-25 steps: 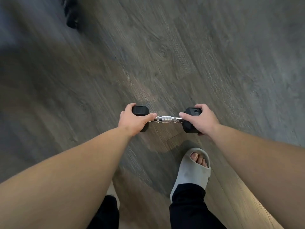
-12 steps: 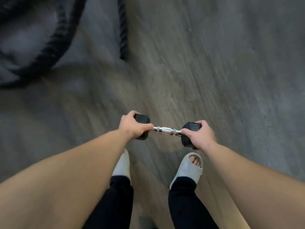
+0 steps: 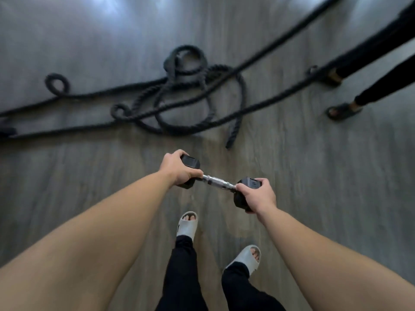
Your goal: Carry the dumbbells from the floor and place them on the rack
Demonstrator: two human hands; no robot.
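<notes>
Both hands, left hand (image 3: 177,168) and right hand (image 3: 258,195), grip the dumbbell (image 3: 219,181) by its ends above the floor (image 3: 314,176).

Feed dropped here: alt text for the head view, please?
Both hands, left hand and right hand, carry one dumbbell by its ends above the floor. A tangled black rope lies ahead; no rack visible.

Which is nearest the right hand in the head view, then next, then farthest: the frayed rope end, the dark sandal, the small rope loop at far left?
From the right hand:
1. Frayed rope end, ahead on the floor.
2. Dark sandal, upper right.
3. Small rope loop, far upper left.
</notes>
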